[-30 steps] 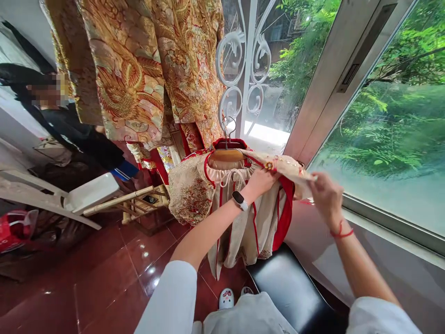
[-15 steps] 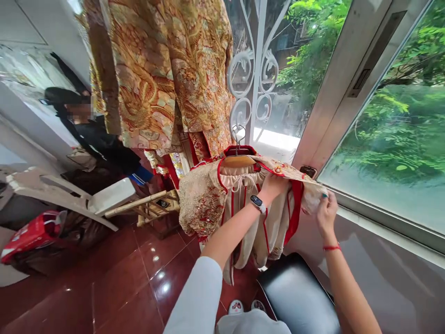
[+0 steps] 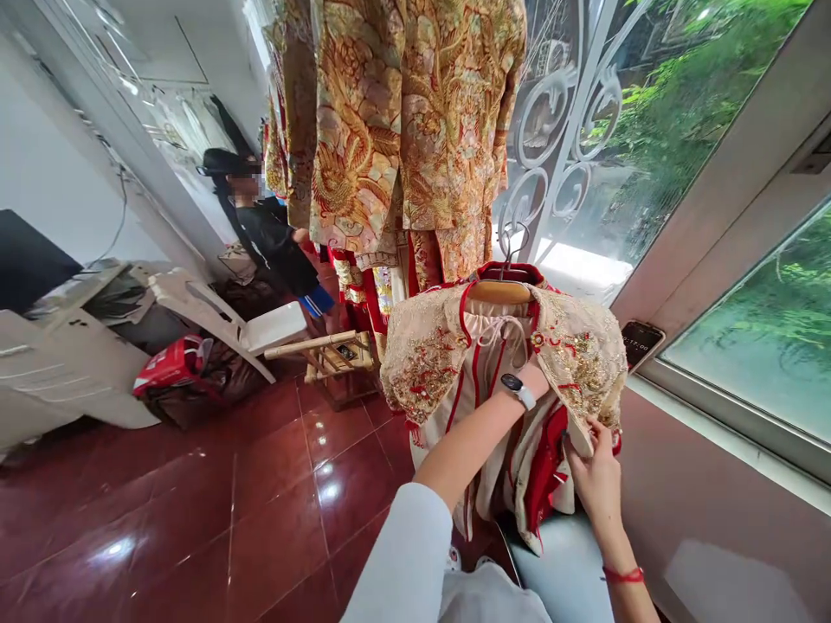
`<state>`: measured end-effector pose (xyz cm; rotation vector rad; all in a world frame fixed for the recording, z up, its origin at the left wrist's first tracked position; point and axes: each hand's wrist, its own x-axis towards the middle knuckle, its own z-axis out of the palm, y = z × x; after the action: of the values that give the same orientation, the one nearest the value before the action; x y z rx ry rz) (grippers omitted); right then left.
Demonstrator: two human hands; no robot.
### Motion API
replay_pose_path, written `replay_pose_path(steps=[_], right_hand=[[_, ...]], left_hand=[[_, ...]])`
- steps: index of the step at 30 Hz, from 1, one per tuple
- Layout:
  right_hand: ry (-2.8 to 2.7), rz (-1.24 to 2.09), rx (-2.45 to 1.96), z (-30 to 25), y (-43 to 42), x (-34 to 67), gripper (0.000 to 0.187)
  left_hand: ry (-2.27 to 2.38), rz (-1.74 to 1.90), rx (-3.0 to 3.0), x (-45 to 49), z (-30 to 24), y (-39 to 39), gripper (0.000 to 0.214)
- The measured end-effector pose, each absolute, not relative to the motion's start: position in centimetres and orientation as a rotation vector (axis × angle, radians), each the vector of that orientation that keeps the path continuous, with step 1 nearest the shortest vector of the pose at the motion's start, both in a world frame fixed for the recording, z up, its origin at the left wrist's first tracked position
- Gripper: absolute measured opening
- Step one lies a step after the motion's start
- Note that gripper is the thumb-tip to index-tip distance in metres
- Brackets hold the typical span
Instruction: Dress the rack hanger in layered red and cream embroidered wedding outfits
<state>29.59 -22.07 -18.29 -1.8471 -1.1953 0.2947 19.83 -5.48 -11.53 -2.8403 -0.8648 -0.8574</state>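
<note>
A beige jacket [image 3: 421, 346] with gold beads, red embroidery and red piping hangs in front of me on a wooden hanger [image 3: 499, 292]. Ties are knotted in a bow at its neck. My left hand [image 3: 536, 381], with a watch on the wrist, reaches under the jacket's right-side front panel; its fingers are hidden by the cloth. Lower down, my right hand [image 3: 597, 472], wearing a red string bracelet, pinches the bottom edge of that panel between thumb and fingers. Red lining shows beneath the panel.
Gold embroidered garments [image 3: 415, 130] hang behind the jacket. A black stool [image 3: 564, 562] stands below it, beside the window wall. A phone [image 3: 640, 344] leans at the window frame. To the left are a bamboo rack [image 3: 338, 359], a white chair [image 3: 273, 329] and a person in black [image 3: 273, 242].
The front panel, earlier lifted and stretched out to the right, now hangs down over my left hand. My right hand has come lower and closer in. The view has turned left.
</note>
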Motion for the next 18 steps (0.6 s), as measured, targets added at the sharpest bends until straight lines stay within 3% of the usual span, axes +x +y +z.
replay_pose_path(steps=[3,7,10,13,18], right_hand=[[-1.196,0.113,-1.653,-17.6,-20.8,29.4,0.057],[-1.36,-0.393,-1.443,-14.8,-18.5,27.8,0.046],[-1.525,-0.566,-1.408,-12.2,-15.2,25.9,0.047],[-1.62,-0.575,-1.431,-9.9,-12.0,25.1,0.046],[-1.61,-0.299,-1.29,-4.1,-9.2,28.7,0.03]], left_hand=[[-0.897,-0.881,-2.791,15.1,-11.7,-7.6,0.039],[-1.382,-1.368,-2.155,6.5,-10.8,-9.5,0.027],[-1.638,-1.367,-1.86,2.1,-9.5,-8.4,0.048],[-1.638,-1.187,-1.976,0.4,-8.3,-6.2,0.058],[-1.609,-1.122,-2.172,-1.3,-5.9,-4.1,0.031]])
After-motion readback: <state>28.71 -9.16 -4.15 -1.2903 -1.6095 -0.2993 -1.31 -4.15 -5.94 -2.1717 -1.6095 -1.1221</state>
